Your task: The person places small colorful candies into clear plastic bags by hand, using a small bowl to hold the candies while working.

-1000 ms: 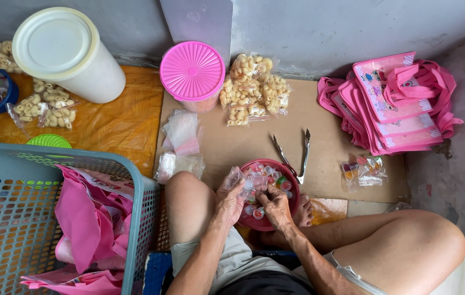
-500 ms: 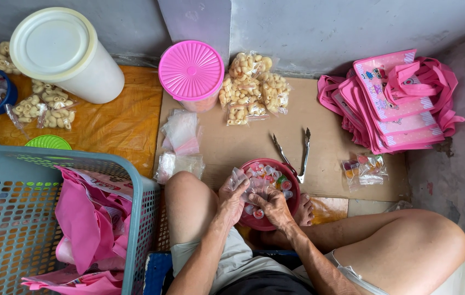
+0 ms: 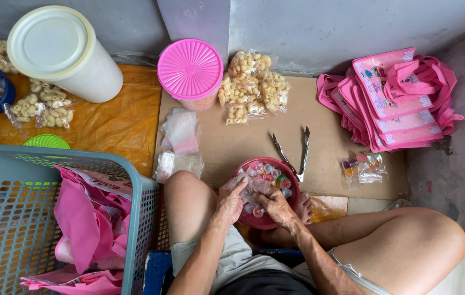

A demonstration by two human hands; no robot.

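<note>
Both hands, left hand and right hand, pinch a crinkly clear bag over the round red bowl of shiny little sweets.

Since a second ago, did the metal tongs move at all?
No. The metal tongs lie in the same spot on the cardboard, just above the red bowl.

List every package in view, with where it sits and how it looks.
Snack packs: clear bags of pale puffed rings, heaped by the wall.
More snack packs: same kind, on the orange sheet at left.
Empty bags: clear plastic, piled on the cardboard.
Candy pack: small clear bag of coloured sweets, right of the tongs.
Bag: clear, at the left hand, over the red bowl.
</note>
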